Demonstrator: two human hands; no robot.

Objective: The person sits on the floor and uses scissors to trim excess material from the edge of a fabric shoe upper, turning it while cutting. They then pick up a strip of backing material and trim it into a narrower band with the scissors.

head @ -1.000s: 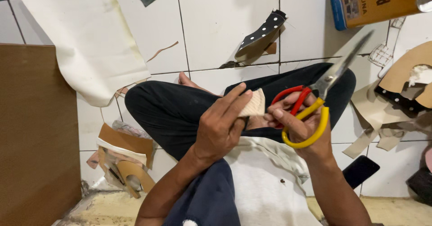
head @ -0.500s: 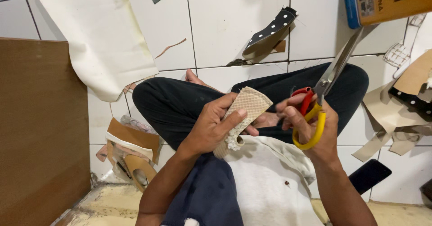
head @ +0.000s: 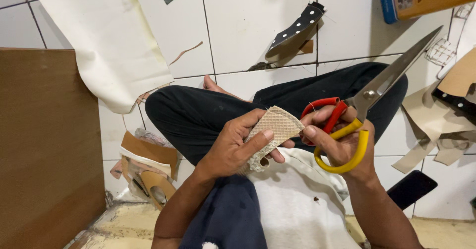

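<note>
The left hand (head: 233,147) is closed on a small beige textured piece (head: 270,132), a woven-looking scrap with a rough pale edge hanging below the fingers. The thumb presses on its front face and the other fingers support it from behind. Compared with one second ago the piece is now lifted and turned, so its broad face looks up toward the camera; before, it lay low between the two hands and was mostly hidden.

The right hand (head: 342,145) is closed around the handles of a large pair of scissors (head: 367,97), one loop red and one yellow. The blades are together and point up and to the right, away from the piece. They were already in about this direction a second ago, so the scissors have hardly changed while the piece turned. The right index finger now touches the right edge of the piece, or is just beside it.

I judge that no cut is happening at this moment: the piece is being looked at or re-gripped, with the scissors held aside.

The piece is in front of the person's crossed dark-trousered legs (head: 208,115), above the white cloth (head: 297,209) on the lap. On the tiled floor (head: 248,26) lie a cream sheet (head: 104,40), a dotted black scrap (head: 292,31) and tan offcuts (head: 148,159).
</note>
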